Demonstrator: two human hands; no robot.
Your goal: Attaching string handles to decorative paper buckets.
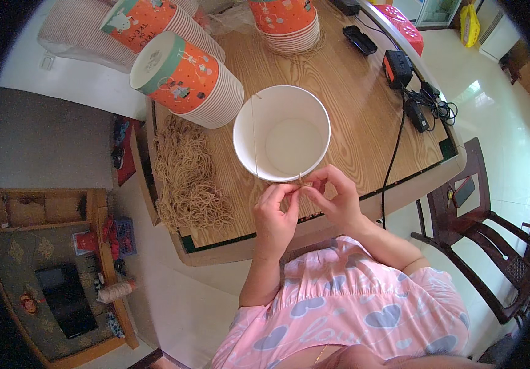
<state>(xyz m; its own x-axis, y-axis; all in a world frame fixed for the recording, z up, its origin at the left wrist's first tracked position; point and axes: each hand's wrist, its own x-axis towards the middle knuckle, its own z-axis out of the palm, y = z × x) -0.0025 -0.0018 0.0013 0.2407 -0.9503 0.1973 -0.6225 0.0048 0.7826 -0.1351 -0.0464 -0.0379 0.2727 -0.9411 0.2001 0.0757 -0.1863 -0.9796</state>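
My left hand (275,215) and right hand (339,198) pinch cord (255,135), fingertips nearly together, at the near rim of the cup (311,120) on the table (363,123). I'd pull lightly; rim could buckle.

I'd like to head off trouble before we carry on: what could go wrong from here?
The left hand and right hand pinch a thin strand; it might slip from the fingertips.
Both work right at the near rim of the tub, so a tug might shift or tip it.
The twine heap looks tangled, so drawing a piece out could knot it.
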